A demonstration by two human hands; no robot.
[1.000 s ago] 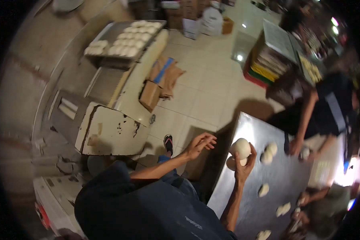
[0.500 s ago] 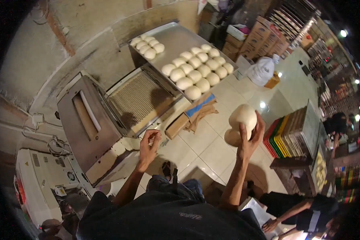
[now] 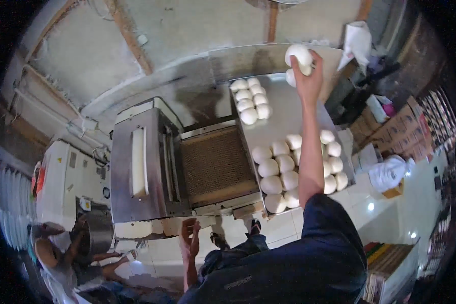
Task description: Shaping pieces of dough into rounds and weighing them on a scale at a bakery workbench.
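Observation:
My right hand grips dough balls, held over the far end of a metal tray. A large white dough ball shows at the fingertips, and part of another dough ball sits just below it. On the tray, a small group of dough balls lies at the far left. A larger group of dough balls covers the near half, partly hidden by my right forearm. By the front edge of a dough machine, my left hand hangs with loosely bent fingers, holding nothing.
The machine's mesh belt adjoins the tray's left side. A wall rises behind both. Cardboard boxes and a white plastic bag stand to the right. At lower left, another person sits beside a metal bowl.
The view has swung so the tray is now in front of me. My right hand has carried the dough balls from above the floor to over the tray's far end.

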